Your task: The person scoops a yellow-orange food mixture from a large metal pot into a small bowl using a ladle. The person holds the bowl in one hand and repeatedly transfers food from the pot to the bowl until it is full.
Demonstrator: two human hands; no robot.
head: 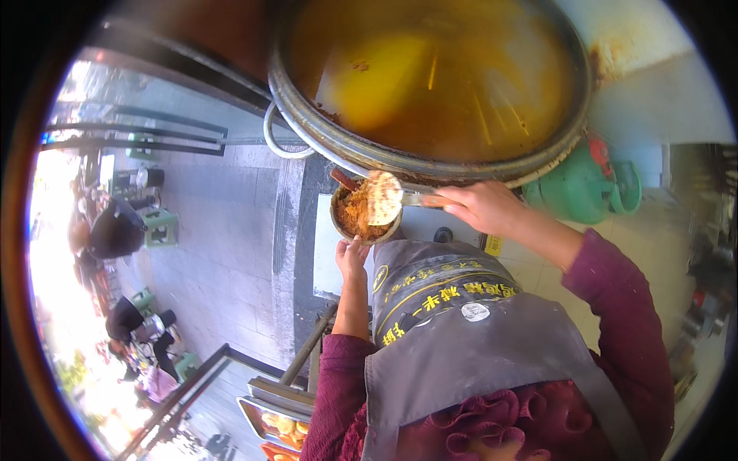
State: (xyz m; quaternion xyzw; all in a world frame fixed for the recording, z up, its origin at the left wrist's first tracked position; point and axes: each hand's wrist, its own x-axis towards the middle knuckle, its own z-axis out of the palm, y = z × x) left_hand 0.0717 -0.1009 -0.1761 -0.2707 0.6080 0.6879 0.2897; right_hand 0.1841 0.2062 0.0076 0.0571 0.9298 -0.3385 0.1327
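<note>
My left hand (353,256) grips the near rim of a round bowl (398,229) that holds a crumbly orange-brown mixture (353,212). A reddish-brown handle (344,179) sticks up out of the mixture at the bowl's far left. In my right hand (481,206) is the handle of a flat metal ladle or skimmer (385,199), its round head over the right part of the bowl and specked with the mixture. Just beyond both stands a very large metal pot (369,162) of yellow-brown liquid or oil; the bowl is close to its near edge.
A ring handle (271,129) juts from the pot's left side. A green gas cylinder (568,187) stands to the right. Trays of fried-looking food (282,425) lie at lower left, near a dark-framed glass panel (190,397). People (115,227) sit on green stools (160,227) at far left.
</note>
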